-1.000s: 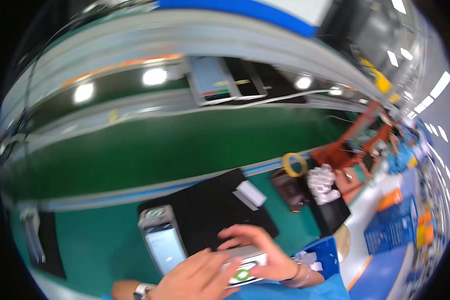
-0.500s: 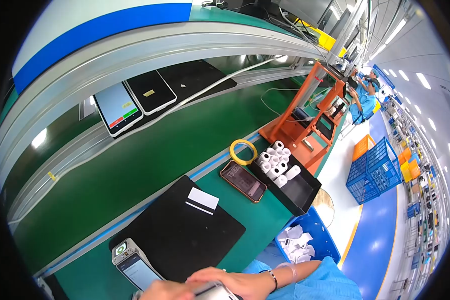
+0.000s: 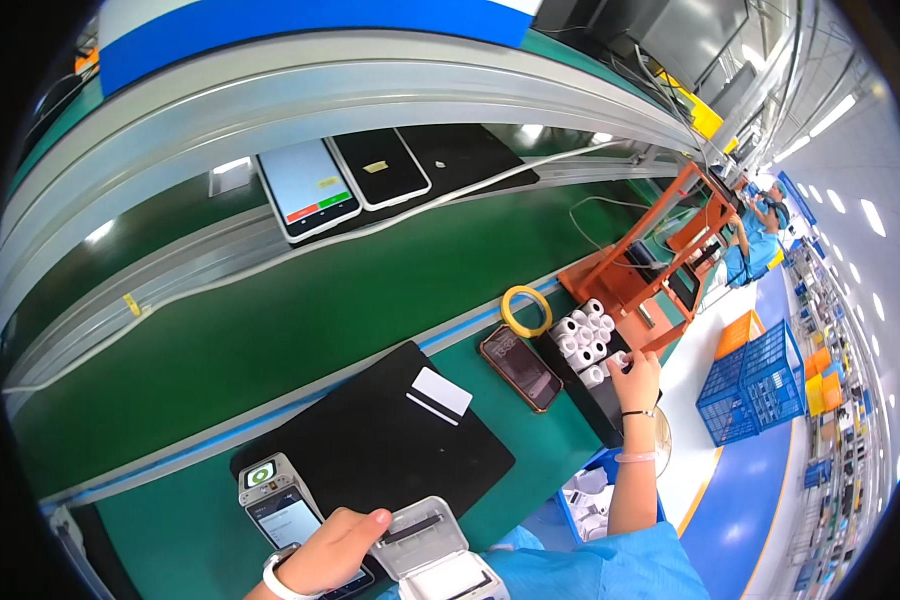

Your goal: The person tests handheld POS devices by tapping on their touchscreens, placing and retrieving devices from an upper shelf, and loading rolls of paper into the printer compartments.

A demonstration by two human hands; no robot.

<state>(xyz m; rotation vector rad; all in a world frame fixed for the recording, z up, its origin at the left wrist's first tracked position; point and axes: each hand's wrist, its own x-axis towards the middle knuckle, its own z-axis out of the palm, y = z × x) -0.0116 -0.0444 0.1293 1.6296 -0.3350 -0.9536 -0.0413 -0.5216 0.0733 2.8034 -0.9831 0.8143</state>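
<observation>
My left hand (image 3: 330, 552) is closed at the side of a white handheld payment terminal (image 3: 457, 580), its thumb against the raised grey paper-compartment lid (image 3: 417, 530). The fingers beneath are partly hidden. Beside that hand lies a second payment terminal (image 3: 288, 520) with a lit screen and a green ring on its top end. My right hand (image 3: 638, 385) reaches into a black tray (image 3: 595, 408), fingertips pinched on a small white paper roll (image 3: 618, 362). Several more paper rolls (image 3: 584, 335) are piled in that tray.
A white card (image 3: 441, 393) lies on the black mat (image 3: 370, 430). Near the tray are a phone (image 3: 521, 368), yellow tape (image 3: 526, 311) and an orange stand (image 3: 635, 255). A blue bin (image 3: 567, 520) holds paper scraps. Blue crates (image 3: 750, 385) and a person (image 3: 755, 245) are farther off.
My right hand has left the terminal and moved up to the roll tray, taking hold of a paper roll. The terminal's open compartment has come into view. The camera view has shifted.
</observation>
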